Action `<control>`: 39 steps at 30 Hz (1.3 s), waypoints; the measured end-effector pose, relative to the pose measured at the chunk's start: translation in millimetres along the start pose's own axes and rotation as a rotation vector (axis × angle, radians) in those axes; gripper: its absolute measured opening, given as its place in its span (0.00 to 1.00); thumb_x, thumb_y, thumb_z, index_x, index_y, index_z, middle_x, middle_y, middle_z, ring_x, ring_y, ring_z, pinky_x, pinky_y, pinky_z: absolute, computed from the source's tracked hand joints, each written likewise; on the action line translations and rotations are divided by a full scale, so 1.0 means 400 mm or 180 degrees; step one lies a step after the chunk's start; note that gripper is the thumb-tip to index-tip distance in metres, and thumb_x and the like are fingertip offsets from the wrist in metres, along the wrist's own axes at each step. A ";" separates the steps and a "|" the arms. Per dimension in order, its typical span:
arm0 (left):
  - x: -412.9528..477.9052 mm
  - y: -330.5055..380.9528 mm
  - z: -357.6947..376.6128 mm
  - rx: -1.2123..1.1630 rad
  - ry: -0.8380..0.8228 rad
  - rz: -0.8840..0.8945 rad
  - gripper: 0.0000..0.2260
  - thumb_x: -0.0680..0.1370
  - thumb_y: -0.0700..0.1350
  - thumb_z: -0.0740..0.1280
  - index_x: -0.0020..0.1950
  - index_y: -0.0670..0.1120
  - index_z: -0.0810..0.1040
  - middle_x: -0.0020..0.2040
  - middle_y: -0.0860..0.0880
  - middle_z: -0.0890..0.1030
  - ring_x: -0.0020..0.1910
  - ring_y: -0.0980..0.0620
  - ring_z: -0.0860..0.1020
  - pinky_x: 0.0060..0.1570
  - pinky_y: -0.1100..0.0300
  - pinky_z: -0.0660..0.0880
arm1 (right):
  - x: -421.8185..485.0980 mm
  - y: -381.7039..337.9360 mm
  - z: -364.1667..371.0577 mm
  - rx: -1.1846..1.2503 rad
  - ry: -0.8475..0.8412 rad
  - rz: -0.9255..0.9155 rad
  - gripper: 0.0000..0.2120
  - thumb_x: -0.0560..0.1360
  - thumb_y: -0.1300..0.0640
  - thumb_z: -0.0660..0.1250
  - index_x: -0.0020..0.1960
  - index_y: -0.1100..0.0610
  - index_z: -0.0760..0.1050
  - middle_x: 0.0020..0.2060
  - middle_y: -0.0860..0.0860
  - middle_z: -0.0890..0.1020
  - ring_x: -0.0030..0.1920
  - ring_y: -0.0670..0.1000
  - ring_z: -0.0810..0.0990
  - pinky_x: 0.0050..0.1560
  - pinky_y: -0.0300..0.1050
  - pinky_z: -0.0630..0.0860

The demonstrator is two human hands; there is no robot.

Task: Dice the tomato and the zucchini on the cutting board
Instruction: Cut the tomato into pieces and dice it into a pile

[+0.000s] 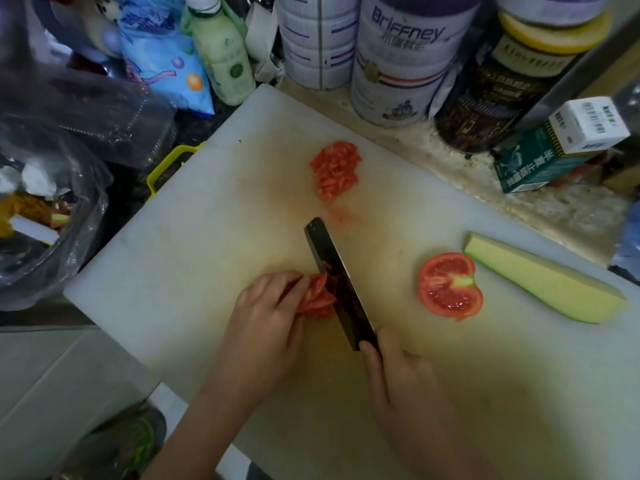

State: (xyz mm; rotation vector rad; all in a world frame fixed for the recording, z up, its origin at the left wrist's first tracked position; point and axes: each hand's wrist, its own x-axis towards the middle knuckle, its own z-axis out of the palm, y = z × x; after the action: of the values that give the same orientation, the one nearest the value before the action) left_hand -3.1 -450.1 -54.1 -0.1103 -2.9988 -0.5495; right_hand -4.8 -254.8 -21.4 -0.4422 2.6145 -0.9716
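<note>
Pinching the tomato slices (317,296) with my left hand (266,323), I gripped the knife (337,282) in my right hand (398,372), blade against them. A tomato half (450,285) and zucchini wedge (540,284) lay to their right on the white cutting board (194,237), diced tomato (335,169) farther back.

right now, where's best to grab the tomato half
The tomato half lies cut face up and wet, with the zucchini close on its right. So probably pinch its rounded skin edge from above, fingers on the near and far sides.
</note>
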 end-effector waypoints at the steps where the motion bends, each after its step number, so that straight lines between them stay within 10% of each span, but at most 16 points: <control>1: -0.007 -0.004 0.005 -0.0033 0.0044 0.0017 0.22 0.72 0.40 0.73 0.66 0.41 0.76 0.59 0.45 0.78 0.58 0.45 0.74 0.55 0.49 0.75 | 0.003 -0.004 -0.002 -0.0018 0.0017 0.0018 0.15 0.77 0.39 0.47 0.47 0.49 0.63 0.22 0.43 0.64 0.21 0.48 0.66 0.21 0.36 0.54; 6: -0.022 -0.005 0.027 -0.0317 0.0220 -0.0073 0.23 0.79 0.55 0.61 0.71 0.46 0.72 0.63 0.45 0.76 0.61 0.43 0.75 0.59 0.46 0.73 | 0.012 -0.006 -0.016 -0.0102 0.0258 0.0267 0.15 0.76 0.35 0.46 0.46 0.45 0.61 0.22 0.44 0.66 0.22 0.52 0.72 0.22 0.43 0.60; 39: -0.039 -0.056 0.058 -0.0597 0.0869 0.0418 0.13 0.78 0.47 0.68 0.58 0.42 0.83 0.59 0.45 0.82 0.59 0.47 0.79 0.58 0.49 0.76 | -0.053 -0.086 0.049 -0.0323 0.0636 0.0219 0.13 0.80 0.38 0.47 0.47 0.44 0.65 0.20 0.49 0.67 0.20 0.42 0.67 0.21 0.28 0.59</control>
State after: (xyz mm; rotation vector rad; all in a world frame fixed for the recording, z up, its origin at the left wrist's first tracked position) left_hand 8.9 -463.5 -85.0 -0.2238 -2.6502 -0.7622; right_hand 28.1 -282.5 -8.7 -0.2900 2.8472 -0.9063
